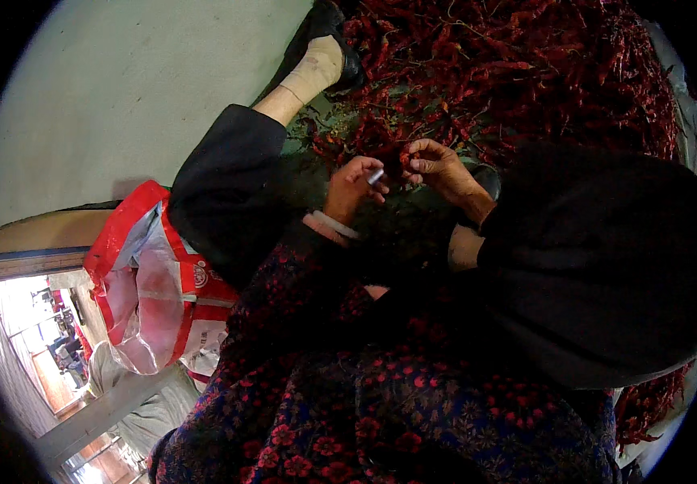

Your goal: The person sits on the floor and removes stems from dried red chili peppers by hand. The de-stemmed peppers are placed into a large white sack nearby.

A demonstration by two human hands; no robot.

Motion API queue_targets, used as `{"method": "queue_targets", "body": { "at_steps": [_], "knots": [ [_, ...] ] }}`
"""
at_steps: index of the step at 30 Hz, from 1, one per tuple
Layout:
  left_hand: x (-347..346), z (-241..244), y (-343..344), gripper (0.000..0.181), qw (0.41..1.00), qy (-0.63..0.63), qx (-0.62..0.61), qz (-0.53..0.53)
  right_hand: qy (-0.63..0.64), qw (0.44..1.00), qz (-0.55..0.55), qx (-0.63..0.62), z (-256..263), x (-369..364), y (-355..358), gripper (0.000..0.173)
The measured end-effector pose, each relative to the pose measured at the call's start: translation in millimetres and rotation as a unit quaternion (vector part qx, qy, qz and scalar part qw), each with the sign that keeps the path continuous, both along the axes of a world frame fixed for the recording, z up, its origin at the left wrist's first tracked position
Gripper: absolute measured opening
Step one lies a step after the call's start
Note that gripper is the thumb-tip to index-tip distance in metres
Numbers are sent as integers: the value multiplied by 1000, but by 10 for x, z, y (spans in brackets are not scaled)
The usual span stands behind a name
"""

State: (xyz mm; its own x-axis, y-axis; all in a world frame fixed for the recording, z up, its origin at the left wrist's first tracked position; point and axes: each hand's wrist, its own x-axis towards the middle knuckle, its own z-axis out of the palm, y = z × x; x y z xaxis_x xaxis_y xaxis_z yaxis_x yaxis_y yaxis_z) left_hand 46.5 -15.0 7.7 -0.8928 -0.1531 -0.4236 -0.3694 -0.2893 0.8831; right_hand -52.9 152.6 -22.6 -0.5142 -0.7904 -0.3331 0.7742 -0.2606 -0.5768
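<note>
A large heap of dried red chili peppers (506, 78) spreads over the floor at the top and right. In front of it, my right hand (439, 172) pinches a dried red chili (406, 158) between thumb and fingers. To its left is my left hand (353, 184), a short gap away, with a silvery metal piece (375, 176) at its fingers; whether it is worn or held I cannot tell. The left fingers are curled and slightly blurred. Loose chilies and stem bits (348, 130) lie on the green ground sheet just beyond both hands.
My bent legs in black trousers (233, 163) flank the hands, with a dark shoe (348, 63) against the heap. A red and white plastic woven bag (160, 290) stands at the left by a pale wall (130, 91). A grey cloth bundle (154, 417) lies lower left.
</note>
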Motion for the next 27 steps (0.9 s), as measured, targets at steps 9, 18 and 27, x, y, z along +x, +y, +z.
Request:
{"method": "queue_targets", "body": {
  "at_steps": [9, 18, 27],
  "knots": [
    [-100, -114, 308, 22, 881, 108, -457, -66, 94, 994, -19, 52, -110, 41, -17, 14],
    [-95, 27, 363, 10, 997, -7, -80, -6, 87, 993, 45, 59, -100, 19, -1, 12],
    [-39, -199, 136, 19, 996, -8, 68, 50, 53, 995, 58, 53, 19, 8, 39, 8]
  ]
}}
